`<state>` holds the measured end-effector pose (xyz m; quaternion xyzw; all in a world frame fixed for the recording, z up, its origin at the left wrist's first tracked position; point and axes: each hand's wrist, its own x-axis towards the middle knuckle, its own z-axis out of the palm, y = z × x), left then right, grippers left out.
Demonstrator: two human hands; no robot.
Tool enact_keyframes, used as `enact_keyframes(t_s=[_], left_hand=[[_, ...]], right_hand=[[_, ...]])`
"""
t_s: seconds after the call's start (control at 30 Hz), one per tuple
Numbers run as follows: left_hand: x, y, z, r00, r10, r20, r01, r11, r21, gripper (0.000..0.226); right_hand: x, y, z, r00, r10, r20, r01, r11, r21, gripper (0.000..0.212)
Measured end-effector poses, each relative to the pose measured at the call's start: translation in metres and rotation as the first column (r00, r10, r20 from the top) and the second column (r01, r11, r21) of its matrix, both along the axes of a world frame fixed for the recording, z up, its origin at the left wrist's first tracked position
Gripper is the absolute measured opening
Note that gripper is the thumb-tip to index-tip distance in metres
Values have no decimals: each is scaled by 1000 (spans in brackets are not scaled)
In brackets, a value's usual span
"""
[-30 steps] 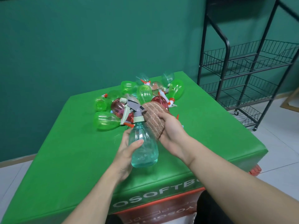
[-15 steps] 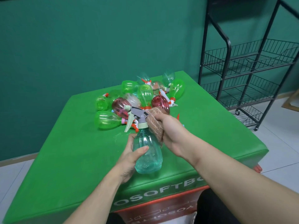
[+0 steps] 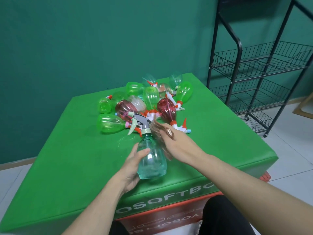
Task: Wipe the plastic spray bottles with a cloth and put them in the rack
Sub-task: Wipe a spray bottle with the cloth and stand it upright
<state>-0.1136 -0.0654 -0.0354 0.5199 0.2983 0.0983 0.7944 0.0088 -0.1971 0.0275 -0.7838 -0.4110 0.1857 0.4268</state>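
Over green felt, hands press fuzzy brown cloth (image 3: 159, 138) against ribbed teal bottle (image 3: 150, 160).

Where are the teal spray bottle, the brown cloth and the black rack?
teal spray bottle (image 3: 151, 160), head view, on its clear body.
brown cloth (image 3: 156, 131), head view, on its upper fold.
black rack (image 3: 264, 62), head view, on the top basket's front rim.

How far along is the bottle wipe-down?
Done: nothing racked; the rack shelves in view hold no bottles. In hand: left hand holds the teal bottle, right hand rubs it with the cloth. Left: the pile on the table.
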Motion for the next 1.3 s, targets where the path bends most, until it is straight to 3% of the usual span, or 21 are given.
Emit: enact_keyframes(t_s=[0.1,0.17,0.23,0.3,0.37,0.43,0.53,0.6,0.67,0.73,0.8,0.87,1.03,1.1,1.17,1.23,1.3], left_hand=[[0,0,0,1000,22,17,-22,1000,-1,104],[1,-2,-1,1000,24,14,-24,1000,1,102],[1,-2,-3,999,31,17,-31,999,-13,91],[2,-4,-3,999,34,29,-34,999,-15,69],[1,-6,-3,999,47,26,-46,999,-24,61],[2,-9,-3,998,68,6,-68,997,-43,62],[4,-9,-3,994,108,-13,-109,986,-122,56],[2,-6,-4,994,113,0,-111,976,-187,48],[0,-3,-7,994,106,5,-102,969,-227,43],[-3,-1,-9,995,100,13,-94,963,-253,41],[-5,2,-12,993,112,23,-102,956,-275,51],[-5,4,-16,992,119,38,-102,949,-297,57],[-3,4,-23,990,136,38,-114,928,-356,56],[-4,6,-26,990,139,37,-115,920,-374,61],[-5,8,-29,994,102,47,-80,934,-349,69],[-5,9,-31,996,64,62,-43,954,-297,73],[-4,9,-32,995,56,79,-32,960,-279,75]], right_hand=[[-2,-3,-7,994,-34,-104,39,998,47,31],[-2,-5,-8,958,-87,-273,108,992,62,33],[0,-9,-11,831,-162,-531,247,965,91,29],[4,-12,-17,602,-136,-787,367,922,121,28],[8,-15,-20,380,-55,-923,450,883,132,29],[10,-18,-20,300,-38,-953,464,879,111,27],[9,-17,-21,260,-52,-964,485,870,84,24],[7,-14,-22,270,-53,-961,501,860,93,21],[6,-8,-23,358,-99,-928,500,860,101,19],[1,-1,-22,515,-192,-836,466,881,84,18],[-5,6,-18,711,-272,-648,406,912,62,19],[-9,14,-15,834,-287,-472,365,928,80,20],[-15,38,-19,914,-237,-329,302,940,160,25],[-17,43,-24,963,-173,-208,210,963,168,22],[-18,44,-32,999,-40,-30,43,993,109,32],[-15,43,-41,971,121,206,-123,992,-4,58],[-9,43,-44,888,208,410,-177,978,-113,67]])
